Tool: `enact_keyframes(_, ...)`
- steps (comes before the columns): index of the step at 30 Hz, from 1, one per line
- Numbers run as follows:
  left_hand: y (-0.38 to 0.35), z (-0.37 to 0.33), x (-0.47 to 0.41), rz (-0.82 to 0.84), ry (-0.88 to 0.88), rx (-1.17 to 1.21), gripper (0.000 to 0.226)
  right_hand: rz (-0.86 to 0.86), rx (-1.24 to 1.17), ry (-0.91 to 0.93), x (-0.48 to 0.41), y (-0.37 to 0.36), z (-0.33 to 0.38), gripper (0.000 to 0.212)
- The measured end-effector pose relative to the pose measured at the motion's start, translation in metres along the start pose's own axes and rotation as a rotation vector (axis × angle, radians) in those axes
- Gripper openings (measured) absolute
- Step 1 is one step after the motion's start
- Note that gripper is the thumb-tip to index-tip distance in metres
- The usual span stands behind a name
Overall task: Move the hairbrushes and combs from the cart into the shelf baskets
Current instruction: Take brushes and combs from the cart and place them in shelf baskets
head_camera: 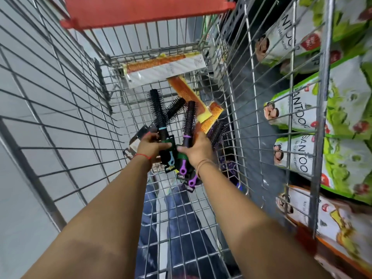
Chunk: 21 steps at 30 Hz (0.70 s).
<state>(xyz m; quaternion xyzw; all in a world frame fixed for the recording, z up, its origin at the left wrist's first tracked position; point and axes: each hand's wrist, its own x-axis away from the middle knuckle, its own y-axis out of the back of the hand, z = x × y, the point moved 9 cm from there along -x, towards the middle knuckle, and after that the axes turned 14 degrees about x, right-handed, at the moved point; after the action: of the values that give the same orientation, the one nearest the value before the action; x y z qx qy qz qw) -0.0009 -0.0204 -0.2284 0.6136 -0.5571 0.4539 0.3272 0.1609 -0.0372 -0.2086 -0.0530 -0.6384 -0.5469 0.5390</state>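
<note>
Wire cart [231, 109] beside stocked shelves; left hand [150, 147] and right hand [198, 151] each clasp round hairbrushes [188, 119] by stiff handles; light, bristly; combs [187, 93] lie loose below.

There is one view only — a wide-angle camera on the person's head, looking forward and steeply down into the wire cart [84, 109]. Both forearms reach away from the lens, and the left hand [150, 147] and right hand [198, 151] sit near the frame centre. The shelf packets [340, 109] stand close along the right edge, bent by the lens.
</note>
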Motion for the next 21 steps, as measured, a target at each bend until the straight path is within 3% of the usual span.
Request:
enact_keyframes(2,-0.001,0.003,0.0,-0.008,0.024,0.011,0.029,0.071,0.07,0.025,0.002,-0.012,0.0,0.063)
enact_keyframes(7,0.0,0.004,0.0,0.002,0.049,0.073,0.028,0.274,-0.427,-0.108,-0.001,-0.013,-0.016,0.034)
enact_keyframes(10,-0.007,-0.006,0.01,0.043,0.026,0.042,0.024,0.335,-0.588,-0.055,0.008,-0.004,-0.018,0.046)
enact_keyframes(11,-0.011,-0.013,0.015,0.056,0.007,0.035,0.022,0.308,-0.616,-0.037,0.011,0.003,-0.019,0.045)
enact_keyframes(14,-0.025,-0.041,0.031,0.122,-0.045,0.036,0.047,0.193,-0.764,-0.003,0.024,0.03,-0.018,0.038)
enact_keyframes(21,-0.075,-0.11,0.095,0.455,-0.182,-0.247,0.039,-0.093,-0.972,0.183,0.075,0.103,0.004,0.038)
